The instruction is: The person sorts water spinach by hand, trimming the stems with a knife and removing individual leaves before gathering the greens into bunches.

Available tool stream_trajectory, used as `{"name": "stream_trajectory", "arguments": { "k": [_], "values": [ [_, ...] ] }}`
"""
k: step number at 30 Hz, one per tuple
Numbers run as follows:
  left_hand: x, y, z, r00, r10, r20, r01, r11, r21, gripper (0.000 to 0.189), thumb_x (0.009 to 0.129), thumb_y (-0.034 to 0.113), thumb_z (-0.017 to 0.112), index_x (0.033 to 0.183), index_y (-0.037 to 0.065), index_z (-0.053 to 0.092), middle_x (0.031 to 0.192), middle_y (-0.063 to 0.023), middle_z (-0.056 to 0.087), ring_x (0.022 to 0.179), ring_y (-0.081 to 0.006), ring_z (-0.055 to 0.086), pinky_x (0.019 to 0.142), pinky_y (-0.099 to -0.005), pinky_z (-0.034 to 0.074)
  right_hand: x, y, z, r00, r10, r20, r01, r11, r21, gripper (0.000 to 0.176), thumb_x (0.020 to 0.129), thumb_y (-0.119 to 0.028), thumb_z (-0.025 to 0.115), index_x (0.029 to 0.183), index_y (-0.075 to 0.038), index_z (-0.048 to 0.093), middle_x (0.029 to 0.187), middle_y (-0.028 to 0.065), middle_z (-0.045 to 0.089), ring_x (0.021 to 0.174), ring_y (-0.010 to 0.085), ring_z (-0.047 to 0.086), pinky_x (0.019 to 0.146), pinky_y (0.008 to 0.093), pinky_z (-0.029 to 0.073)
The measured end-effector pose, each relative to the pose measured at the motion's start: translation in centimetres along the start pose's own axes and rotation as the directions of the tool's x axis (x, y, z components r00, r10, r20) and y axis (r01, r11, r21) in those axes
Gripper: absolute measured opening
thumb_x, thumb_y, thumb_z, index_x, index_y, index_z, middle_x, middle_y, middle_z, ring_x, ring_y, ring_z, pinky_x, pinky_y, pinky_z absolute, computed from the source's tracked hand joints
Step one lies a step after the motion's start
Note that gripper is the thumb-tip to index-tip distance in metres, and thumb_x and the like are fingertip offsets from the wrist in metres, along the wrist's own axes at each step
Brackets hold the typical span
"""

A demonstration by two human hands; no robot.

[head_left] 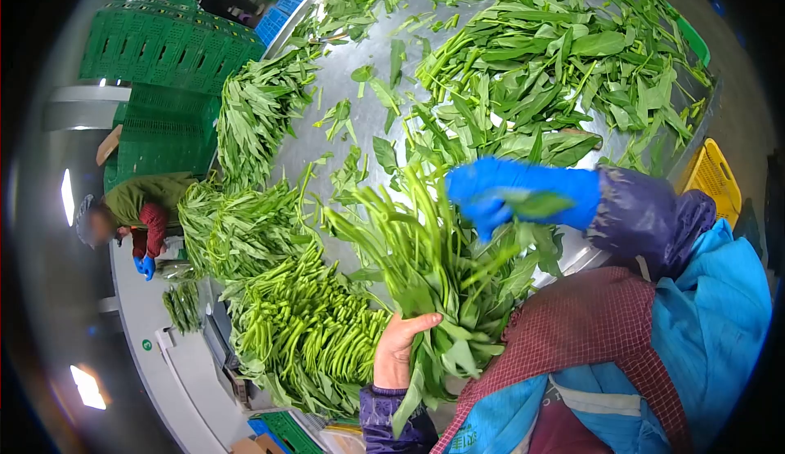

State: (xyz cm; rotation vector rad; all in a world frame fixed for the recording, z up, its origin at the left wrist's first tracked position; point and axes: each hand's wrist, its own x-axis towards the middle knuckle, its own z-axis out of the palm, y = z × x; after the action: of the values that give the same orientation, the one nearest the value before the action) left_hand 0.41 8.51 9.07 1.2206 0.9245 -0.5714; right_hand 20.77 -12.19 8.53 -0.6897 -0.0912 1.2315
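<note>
My bare left hand (pixel 402 346) is wrapped round a bunch of water spinach (pixel 433 266), its pale stems fanning up and leaves hanging below. In a blue glove, my right hand (pixel 491 196) is just above and right of the bunch, fingers curled downward and blurred by motion. A blurred green leaf (pixel 540 203) lies across that glove and seems caught in it. Loose water spinach (pixel 564 53) is heaped on the metal table (pixel 343 70) beyond my right hand. To the left of the bunch lies a dense row of cut stems (pixel 311 323), their ends facing me.
Leafy bundles (pixel 262 119) line the table's left edge. Green crates (pixel 163 45) are stacked behind. A person in blue gloves (pixel 145 266) works at a white counter (pixel 147 315) with bagged greens (pixel 184 305). A yellow basket (pixel 713 180) stands at right.
</note>
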Motion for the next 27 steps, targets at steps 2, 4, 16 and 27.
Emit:
{"name": "stream_trajectory", "arguments": {
  "k": [2, 4, 16, 27],
  "values": [
    [0.2, -0.7, -0.7, 0.998, 0.007, 0.055, -0.006, 1.000, -0.011, 0.044, 0.064, 0.005, 0.072, 0.104, 0.002, 0.055, 0.089, -0.0024, 0.059, 0.081, -0.0138, 0.056, 0.076, -0.0259, 0.044, -1.8, -3.3, -2.4, 0.984, -0.173, -0.049, 0.179, 0.958, 0.222, 0.013, 0.085, -0.023, 0.052, 0.080, -0.012, 0.046, 0.053, -0.0047, 0.036, 0.044, 0.0056, 0.036, 0.039, 0.0210, 0.034],
    [0.0, -1.3, -0.8, 0.995, 0.100, 0.028, -0.101, 0.994, 0.041, 0.048, 0.063, 0.004, 0.073, 0.107, 0.002, 0.053, 0.091, -0.0021, 0.058, 0.082, -0.0133, 0.056, 0.076, -0.0258, 0.045, -3.7, -7.3, -3.4, 0.918, -0.381, -0.112, 0.349, 0.909, -0.229, 0.015, 0.084, -0.025, 0.052, 0.085, -0.011, 0.047, 0.055, -0.0042, 0.037, 0.044, 0.0059, 0.037, 0.039, 0.0216, 0.036],
    [-1.2, 0.0, 0.3, 0.977, -0.118, 0.179, 0.102, 0.990, 0.093, 0.051, 0.065, 0.004, 0.073, 0.110, 0.001, 0.052, 0.096, -0.0042, 0.057, 0.088, -0.0143, 0.055, 0.078, -0.0281, 0.045, -0.2, 2.7, 3.3, 0.501, -0.284, 0.817, 0.485, -0.690, -0.537, 0.023, 0.061, -0.024, 0.057, 0.082, -0.014, 0.056, 0.093, 0.0023, 0.053, 0.097, 0.0219, 0.049, 0.097, 0.0448, 0.031],
    [-5.8, -0.8, 2.8, 0.938, -0.169, 0.303, 0.252, 0.932, -0.262, 0.055, 0.074, 0.018, 0.067, 0.118, -0.005, 0.043, 0.107, -0.0135, 0.055, 0.090, -0.0208, 0.057, 0.077, -0.0315, 0.046, -2.4, 1.4, 2.8, 0.943, -0.058, 0.327, 0.287, 0.638, -0.715, 0.017, 0.087, -0.021, 0.052, 0.097, -0.007, 0.054, 0.082, 0.0044, 0.057, 0.072, 0.0134, 0.057, 0.063, 0.0251, 0.045]
  ]
}}
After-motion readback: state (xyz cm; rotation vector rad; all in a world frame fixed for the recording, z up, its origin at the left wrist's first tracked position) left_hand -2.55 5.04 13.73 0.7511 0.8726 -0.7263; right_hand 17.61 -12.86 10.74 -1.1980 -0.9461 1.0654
